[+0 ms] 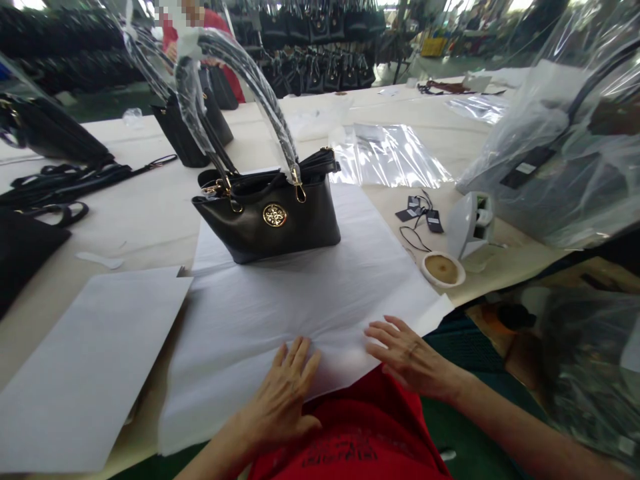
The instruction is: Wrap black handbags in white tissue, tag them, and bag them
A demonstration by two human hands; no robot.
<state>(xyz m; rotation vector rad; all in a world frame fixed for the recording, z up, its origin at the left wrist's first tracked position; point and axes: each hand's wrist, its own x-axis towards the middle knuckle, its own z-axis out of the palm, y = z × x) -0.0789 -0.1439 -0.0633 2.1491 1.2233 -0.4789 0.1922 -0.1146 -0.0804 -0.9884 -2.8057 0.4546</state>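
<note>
My left hand [291, 387] lies flat with fingers stretched out on a sheet of white tissue paper [240, 307], close to its front edge. To the right, my right hand [406, 353] hovers at or just touches the same sheet, fingers apart and slightly bent; contact is hard to tell. Beyond both hands a black handbag [295, 233] stands upright on the paper. It bears a round gold emblem [275, 215], and its raised handles [250, 63] are wrapped in clear plastic. Neither hand touches the bag.
A stack of white sheets [95, 360] lies left. Right are black hang tags [420, 212], a white dispenser [469, 223], a small round dish [443, 269] and a plastic-covered bag [545, 147]. Clear plastic bags [390, 155] lie behind. A person in red [220, 23] stands across the table.
</note>
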